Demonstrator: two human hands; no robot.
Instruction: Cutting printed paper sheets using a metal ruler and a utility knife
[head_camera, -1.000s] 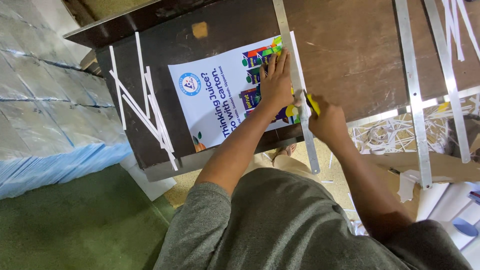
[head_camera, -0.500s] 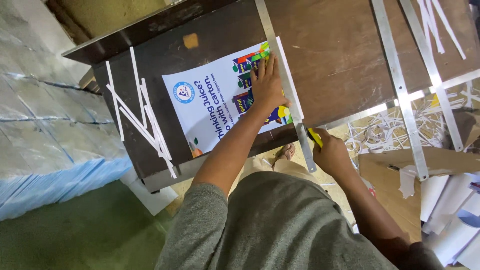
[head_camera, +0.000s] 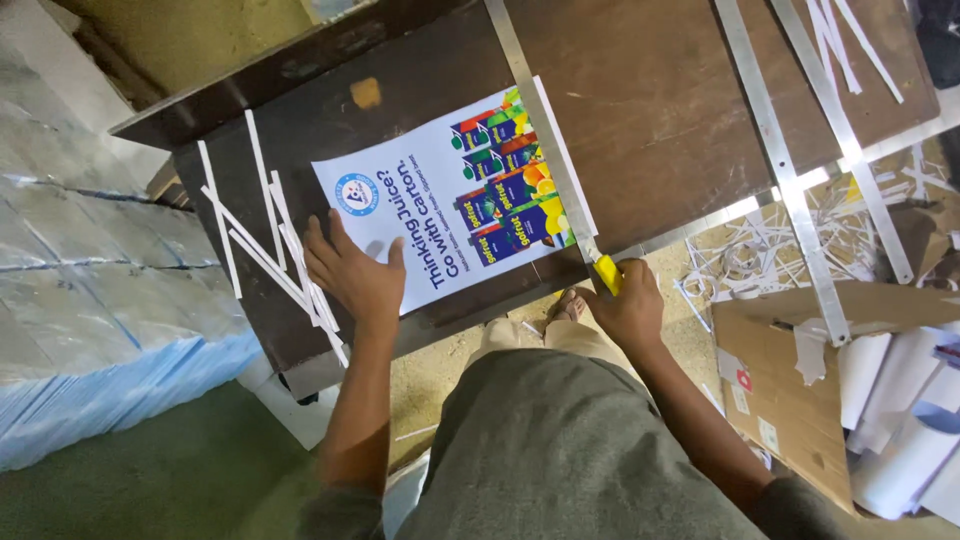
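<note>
Trimming a printed poster at the tabletop's near edge

Our left hand lies flat, open, on the white printed poster; our right hand grips the yellow utility knife beside the long steel ruler, which nothing holds down and may slide.

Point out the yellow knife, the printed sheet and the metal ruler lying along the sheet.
yellow knife (head_camera: 607, 273), head view, on its yellow handle.
printed sheet (head_camera: 420, 205), head view, on its white middle.
metal ruler (head_camera: 540, 130), head view, on its bare strip.

My poster, a white sheet printed with colourful juice cartons, lies flat on the dark table, tilted toward one o'clock. A metal ruler lies along its three o'clock edge. At five o'clock sits my yellow cutter.
</note>
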